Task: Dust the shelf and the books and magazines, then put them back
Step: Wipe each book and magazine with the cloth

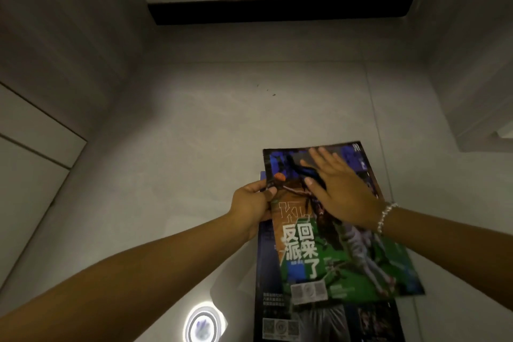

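Low in the middle of the view, the left hand (254,204) is gripping the left edge of a green and blue magazine (341,233), its thumb curled over the cover and its fingers tucked underneath. The right hand (337,189) is lying flat on the upper half of the same cover, fingers straight and spread, holding nothing; a beaded bracelet (385,216) is circling its wrist. The magazine is sitting tilted, its top leaning to the left, and it is partly covering a second, darker magazine (327,322) that is lying beneath it and showing along the left side and at the bottom. Both are resting on a pale grey glossy surface (194,133), which is stretching open to the left of the hands and beyond them; whether it is a floor or a broad shelf, the view is not making clear. A round glare of light (202,325) is reflecting on it just left of the lower magazine, and a few small dark specks (268,90) are lying farther out. A black strip (280,10) is running along the far edge under a white wall, and pale panels (41,69) are closing the space in on the left and right.
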